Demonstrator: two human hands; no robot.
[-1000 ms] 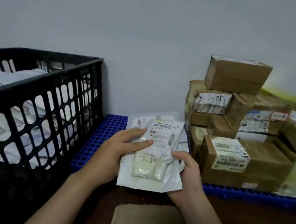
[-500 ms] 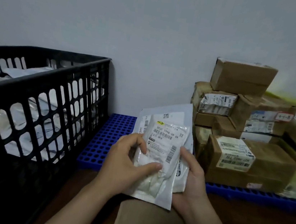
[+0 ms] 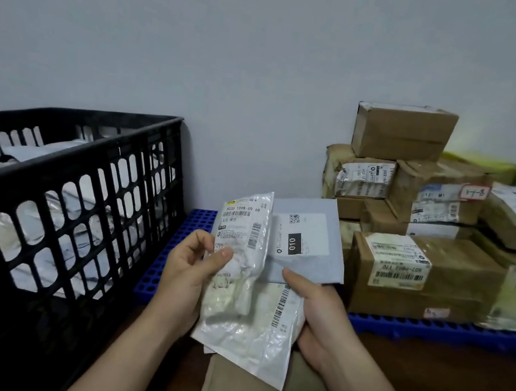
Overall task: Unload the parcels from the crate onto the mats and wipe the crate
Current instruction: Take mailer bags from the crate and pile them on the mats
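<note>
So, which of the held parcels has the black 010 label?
The grey mailer at the back; the clear pouch in the left hand shows only white barcode labels.

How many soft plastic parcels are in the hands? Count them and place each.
3 visible: a translucent white pouch pinched by the left hand; a grey flat mailer behind it and a white barcoded pouch below, both in the right hand. More may be hidden.
</note>
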